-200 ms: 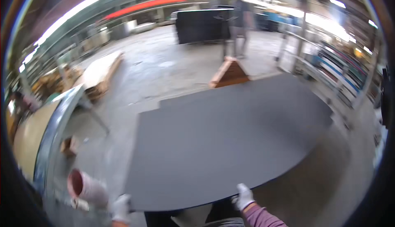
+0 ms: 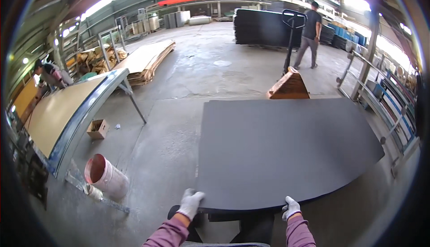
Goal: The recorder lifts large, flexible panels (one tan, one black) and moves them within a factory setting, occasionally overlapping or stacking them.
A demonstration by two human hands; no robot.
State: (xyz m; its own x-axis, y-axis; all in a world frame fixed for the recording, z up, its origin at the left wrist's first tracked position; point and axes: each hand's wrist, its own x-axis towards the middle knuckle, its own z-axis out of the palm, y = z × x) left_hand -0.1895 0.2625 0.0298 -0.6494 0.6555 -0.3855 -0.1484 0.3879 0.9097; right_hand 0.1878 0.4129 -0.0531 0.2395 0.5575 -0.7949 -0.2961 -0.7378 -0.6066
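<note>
A large dark grey sheet [image 2: 286, 153] lies flat in front of me, its near edge bowing slightly toward my body. My left hand [image 2: 190, 203], in a white glove, grips the sheet's near left corner. Farther right, my right hand [image 2: 291, 207], gloved as well, holds the near edge with its thumb on top and the fingers curled underneath. Dark sheet edges show just below the near edge between my hands. What supports the sheet underneath is mostly hidden.
A pallet jack [image 2: 289, 41] stands beyond the sheet, near a walking person [image 2: 310, 34] and a black stack [image 2: 260, 27]. To the left are a pink-stained bucket [image 2: 112, 180], a small carton [image 2: 97, 129] and a table [image 2: 67, 108] with another person beside it. A metal rack [image 2: 376, 90] flanks the right.
The top sheet has shifted, and its far left corner no longer shows a stepped offset from a sheet below. The view has swung left. Both hands keep their hold.
</note>
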